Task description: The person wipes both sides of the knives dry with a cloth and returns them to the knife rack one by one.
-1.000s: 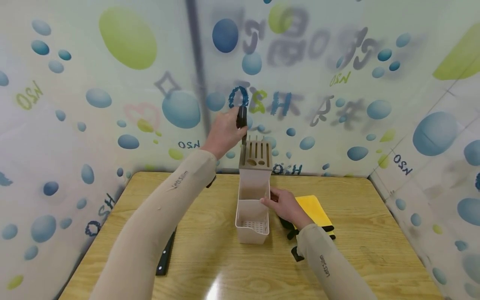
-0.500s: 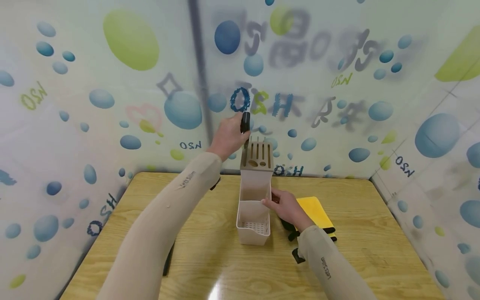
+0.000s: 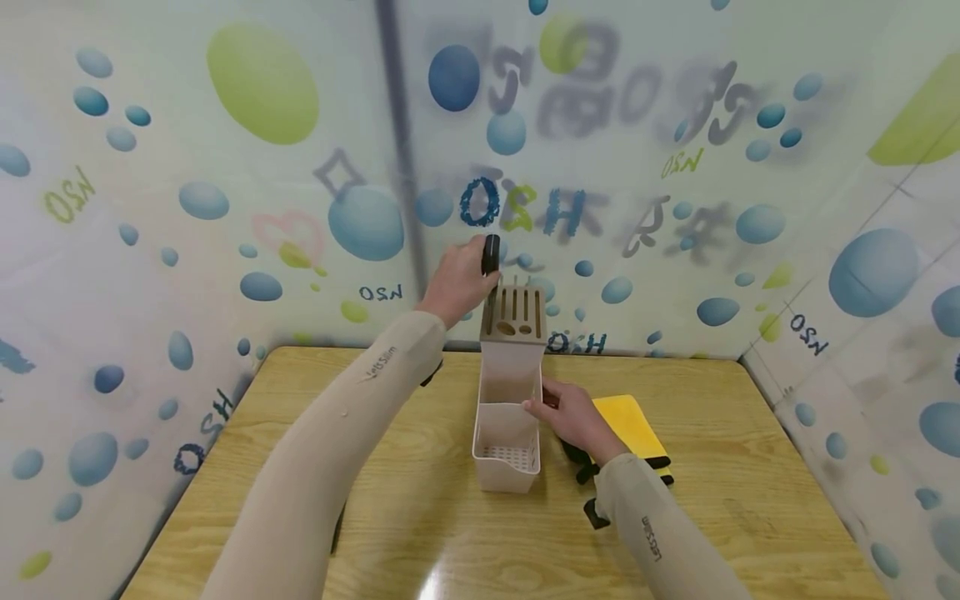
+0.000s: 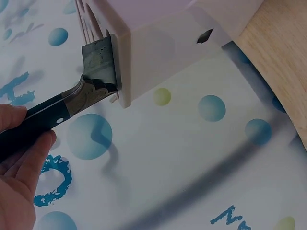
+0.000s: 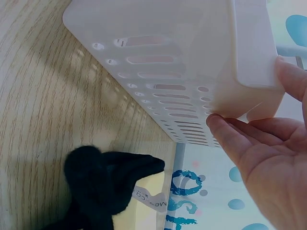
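My left hand (image 3: 457,283) grips a knife (image 4: 41,108) by its black, riveted handle. The handle stands upright above the beige holder (image 3: 512,355) in the head view. In the left wrist view a short length of blade shows outside the holder's top, and the rest is hidden inside it. The brown slotted top (image 3: 517,312) has long slots and two rounder holes. My right hand (image 3: 573,414) pinches the side rim of the holder's front compartment, thumb over the edge. In the right wrist view its fingers press the holder's slotted side wall (image 5: 168,91).
A yellow item with black edging (image 3: 630,429) lies on the wooden table (image 3: 712,517), right of the holder. Dark fabric (image 5: 96,182) lies beside it. A black strip (image 3: 338,529) shows past my left sleeve. A patterned sheet (image 3: 360,108) rises behind the table.
The knife has gone down farther into the holder, and my left hand has lowered with it. My right hand stays on the rim. My left sleeve now covers more of the black strip.
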Motion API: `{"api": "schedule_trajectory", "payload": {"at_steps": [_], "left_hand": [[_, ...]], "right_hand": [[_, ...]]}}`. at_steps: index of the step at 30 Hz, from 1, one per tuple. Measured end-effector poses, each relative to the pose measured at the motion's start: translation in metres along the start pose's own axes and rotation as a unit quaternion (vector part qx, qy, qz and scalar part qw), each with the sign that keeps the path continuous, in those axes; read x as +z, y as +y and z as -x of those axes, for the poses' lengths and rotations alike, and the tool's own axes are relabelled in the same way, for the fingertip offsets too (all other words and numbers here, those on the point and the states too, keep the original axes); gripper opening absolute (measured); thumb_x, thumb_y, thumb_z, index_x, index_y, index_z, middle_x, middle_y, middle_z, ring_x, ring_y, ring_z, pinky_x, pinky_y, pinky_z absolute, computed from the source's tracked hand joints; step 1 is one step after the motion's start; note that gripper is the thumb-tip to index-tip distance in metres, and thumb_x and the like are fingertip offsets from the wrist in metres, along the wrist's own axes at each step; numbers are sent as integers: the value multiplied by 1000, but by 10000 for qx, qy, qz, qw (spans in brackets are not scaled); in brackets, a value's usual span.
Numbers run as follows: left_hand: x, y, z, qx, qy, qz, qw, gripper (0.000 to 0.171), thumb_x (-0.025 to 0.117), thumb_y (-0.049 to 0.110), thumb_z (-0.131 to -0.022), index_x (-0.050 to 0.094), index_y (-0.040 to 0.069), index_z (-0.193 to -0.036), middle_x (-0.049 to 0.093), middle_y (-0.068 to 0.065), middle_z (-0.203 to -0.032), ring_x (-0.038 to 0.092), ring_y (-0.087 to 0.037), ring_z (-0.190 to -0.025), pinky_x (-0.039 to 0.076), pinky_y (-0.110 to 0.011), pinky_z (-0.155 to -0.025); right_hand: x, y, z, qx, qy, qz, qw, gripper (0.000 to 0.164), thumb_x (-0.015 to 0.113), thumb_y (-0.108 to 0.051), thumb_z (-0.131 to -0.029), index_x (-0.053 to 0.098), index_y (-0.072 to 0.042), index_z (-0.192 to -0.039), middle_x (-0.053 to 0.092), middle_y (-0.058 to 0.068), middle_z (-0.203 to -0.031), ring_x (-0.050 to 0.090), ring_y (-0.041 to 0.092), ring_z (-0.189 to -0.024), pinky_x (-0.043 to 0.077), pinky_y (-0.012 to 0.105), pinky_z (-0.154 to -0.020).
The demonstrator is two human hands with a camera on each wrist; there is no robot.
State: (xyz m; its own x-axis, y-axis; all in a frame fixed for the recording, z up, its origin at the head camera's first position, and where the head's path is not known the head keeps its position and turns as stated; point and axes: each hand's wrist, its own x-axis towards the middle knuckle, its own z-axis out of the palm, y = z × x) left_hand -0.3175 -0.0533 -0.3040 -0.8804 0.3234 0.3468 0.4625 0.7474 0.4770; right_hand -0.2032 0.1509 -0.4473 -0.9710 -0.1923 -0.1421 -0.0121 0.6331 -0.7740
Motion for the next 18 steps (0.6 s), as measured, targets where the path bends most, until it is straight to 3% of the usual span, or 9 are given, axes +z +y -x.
{"api": "schedule_trajectory", "payload": {"at_steps": [7,18], "left_hand": [[2,0,0,12,-21,1,10000,38,68,15,-100,55,-5,-130,70,-22,-107,72,-32,-92,59,-40,-78],[3,-2,1,63,69,-2,10000,32,70,15,-99,57,-3,-122,70,-19,-101,71,-30,-88,58,-40,-77]], "right_hand": [[1,0,0,-2,25,1,10000,61,65,-30,-103,44,-10,-157,58,16,-147,60,34,-129,49,52,-105],[1,1,1,-15,21,0,10000,63,66,-34,-102,45,-10,-157,59,15,-147,60,33,-129,49,52,-105]]}}
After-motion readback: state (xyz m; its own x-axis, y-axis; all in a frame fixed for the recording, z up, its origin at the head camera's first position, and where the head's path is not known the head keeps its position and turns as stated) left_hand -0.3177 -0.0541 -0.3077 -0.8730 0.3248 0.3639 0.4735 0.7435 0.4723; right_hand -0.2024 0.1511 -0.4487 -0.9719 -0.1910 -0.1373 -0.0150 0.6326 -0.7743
